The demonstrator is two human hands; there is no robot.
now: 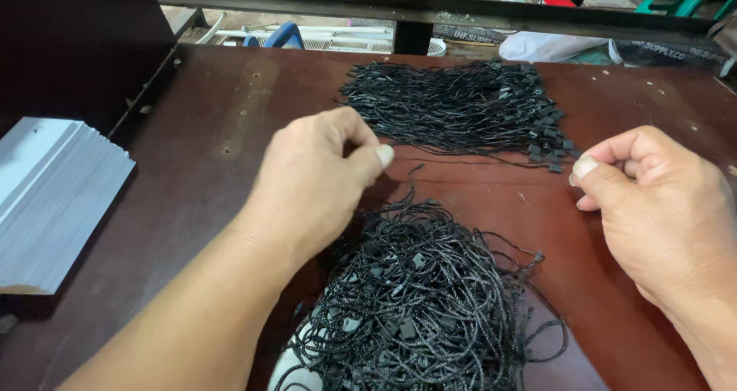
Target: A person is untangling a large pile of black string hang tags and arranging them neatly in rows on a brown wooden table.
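My left hand hovers over a tangled heap of black cords with small plastic tags, its thumb and forefinger pinched on a thin black cord. That cord runs to the right towards my right hand. The right hand's thumb and fingers are pinched at the cord's tagged end. Just beyond the cord, a tidy, flat bundle of the same black cords lies with its tags lined up along the right side.
Everything rests on a dark brown wooden table. A grey ridged metal profile lies at the left edge. A dark beam crosses behind the table, with white bags and green furniture behind it.
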